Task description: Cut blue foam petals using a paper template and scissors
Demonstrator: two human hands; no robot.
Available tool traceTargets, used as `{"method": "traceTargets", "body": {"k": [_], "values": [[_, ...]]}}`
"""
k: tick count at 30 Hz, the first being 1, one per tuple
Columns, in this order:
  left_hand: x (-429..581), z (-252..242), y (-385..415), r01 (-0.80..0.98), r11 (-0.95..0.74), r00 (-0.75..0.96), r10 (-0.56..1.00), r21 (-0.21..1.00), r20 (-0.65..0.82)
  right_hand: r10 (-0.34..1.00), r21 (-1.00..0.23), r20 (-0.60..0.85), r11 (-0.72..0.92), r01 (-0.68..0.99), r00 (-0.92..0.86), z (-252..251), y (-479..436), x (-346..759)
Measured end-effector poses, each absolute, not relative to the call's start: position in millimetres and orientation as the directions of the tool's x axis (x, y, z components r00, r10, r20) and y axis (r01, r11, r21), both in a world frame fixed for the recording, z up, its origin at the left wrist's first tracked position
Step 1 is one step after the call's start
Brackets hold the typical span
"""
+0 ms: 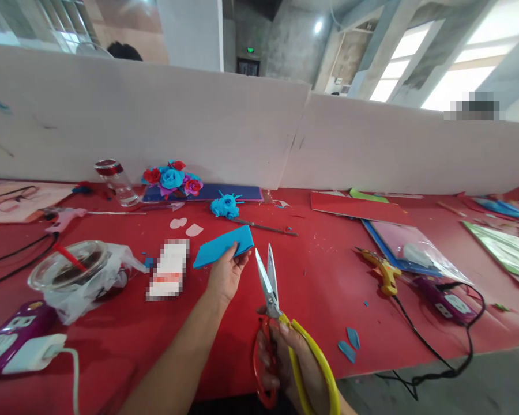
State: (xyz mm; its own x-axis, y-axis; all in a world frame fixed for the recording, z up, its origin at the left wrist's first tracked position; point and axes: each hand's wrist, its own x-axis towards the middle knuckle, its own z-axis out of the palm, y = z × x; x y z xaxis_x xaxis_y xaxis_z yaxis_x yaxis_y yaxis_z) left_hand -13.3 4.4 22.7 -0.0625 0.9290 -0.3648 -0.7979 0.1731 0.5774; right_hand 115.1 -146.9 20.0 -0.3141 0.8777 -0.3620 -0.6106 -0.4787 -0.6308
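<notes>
Between the thumb and fingers of my left hand (229,273) is a folded strip of blue craft paper (221,246), held above the red table. My right hand (288,351) grips a pair of scissors (271,294) with one red and one yellow handle. The blades point away from me, slightly parted, close to the right end of the paper but apart from it. Beyond the paper lie a blue paper flower (225,206) and a thin dark stick (268,227). Two small blue offcuts (349,346) rest to the right of the scissors.
At left are a lidded cup (69,271) in a plastic bag, a purple power strip (19,340) and a pink glue gun (64,220). A glass bottle (120,184) and paper flowers (172,177) stand behind. A yellow glue gun (383,271) with trailing cable lies right.
</notes>
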Motion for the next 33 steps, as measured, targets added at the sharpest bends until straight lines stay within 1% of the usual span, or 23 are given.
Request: {"method": "traceTargets", "body": {"k": [6, 14, 23, 29, 33], "values": [[-11, 20, 4, -0.799, 0.092, -0.110, 0.949, 0.594, -0.295, 0.854, -0.627, -0.380, -0.520, -0.580, -0.355, 19, -140, 116], [-8, 23, 1, -0.799, 0.102, -0.101, 0.949, 0.593, -0.299, 0.851, -0.611, -0.384, -0.525, -0.593, -0.359, 21, -136, 117], [-9, 29, -4, -0.782, 0.171, -0.026, 0.952, 0.600, -0.305, 0.825, -0.526, -0.388, -0.564, -0.637, -0.410, 33, -126, 122], [-5, 32, -8, -0.801, 0.177, -0.013, 0.950, 0.572, -0.312, 0.840, -0.464, -0.333, -0.541, -0.701, -0.428, 43, -118, 118], [-2, 32, -11, -0.793, 0.187, 0.005, 0.954, 0.579, -0.301, 0.845, -0.425, -0.293, -0.534, -0.731, -0.447, 40, -112, 119]]}}
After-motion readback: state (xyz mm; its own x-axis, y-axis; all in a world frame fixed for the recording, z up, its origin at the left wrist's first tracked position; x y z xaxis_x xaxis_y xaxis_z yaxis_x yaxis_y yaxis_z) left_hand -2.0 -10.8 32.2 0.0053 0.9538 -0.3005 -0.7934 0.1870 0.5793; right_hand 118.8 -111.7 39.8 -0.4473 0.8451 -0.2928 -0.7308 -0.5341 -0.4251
